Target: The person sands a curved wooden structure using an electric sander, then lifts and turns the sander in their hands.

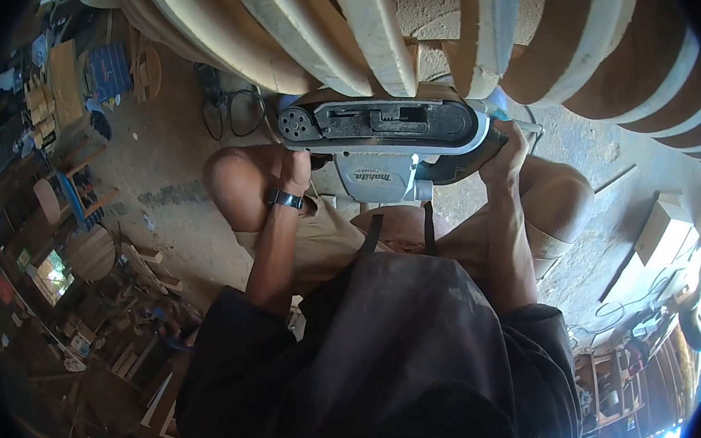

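Between my knees I hold a Makita belt sander (375, 175), turned on its side so the black belt housing faces up. My left hand (295, 171), with a dark watch on the wrist, is closed around its left end, fingers mostly hidden beneath the body. My right hand (506, 155) wraps the handle at the other end. The sander's belt edge is against or very close to the pale curved wooden slats (383, 34) ahead of me; whether it touches is hard to tell.
Curved slats arch across the whole top of the view. A black cable (230, 113) lies on the concrete floor at left. Wood pieces and tools (39, 108) crowd the far left. On the right stands a white box (665, 230). A person's foot (696, 320) shows at far right.
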Available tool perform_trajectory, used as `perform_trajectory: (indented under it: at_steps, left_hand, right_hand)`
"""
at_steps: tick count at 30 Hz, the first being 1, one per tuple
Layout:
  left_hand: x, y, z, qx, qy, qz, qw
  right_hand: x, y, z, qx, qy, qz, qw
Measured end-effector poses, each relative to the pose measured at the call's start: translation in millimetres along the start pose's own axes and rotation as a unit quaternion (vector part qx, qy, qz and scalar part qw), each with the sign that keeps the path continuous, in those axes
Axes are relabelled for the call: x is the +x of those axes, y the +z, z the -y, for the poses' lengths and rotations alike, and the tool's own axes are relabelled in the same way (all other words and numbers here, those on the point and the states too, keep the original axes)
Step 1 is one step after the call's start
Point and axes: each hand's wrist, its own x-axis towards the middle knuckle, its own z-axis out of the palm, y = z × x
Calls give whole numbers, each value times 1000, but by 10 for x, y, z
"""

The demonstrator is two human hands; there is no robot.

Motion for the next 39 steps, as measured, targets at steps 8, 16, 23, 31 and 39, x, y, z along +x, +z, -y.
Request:
perform_trajectory:
  at_steps: [8,16,23,31,39]
  left_hand:
    - [-74,105,-315,29,-28,34,999]
    - [-161,375,-715,-64,-37,35,997]
    - [-172,353,-674,-53,-69,49,995]
    - [-227,452,-737,-82,-74,24,994]
    - [-234,457,-669,-42,-67,65,995]
  right_hand:
    - [201,-190,-68,22,13,13,1000]
    - [-18,50,58,43,55,30,997]
    - [-72,119,136,69,105,32,992]
    - [-348,497,277,15,105,31,994]
    - [55,120,188,-13,47,28,998]
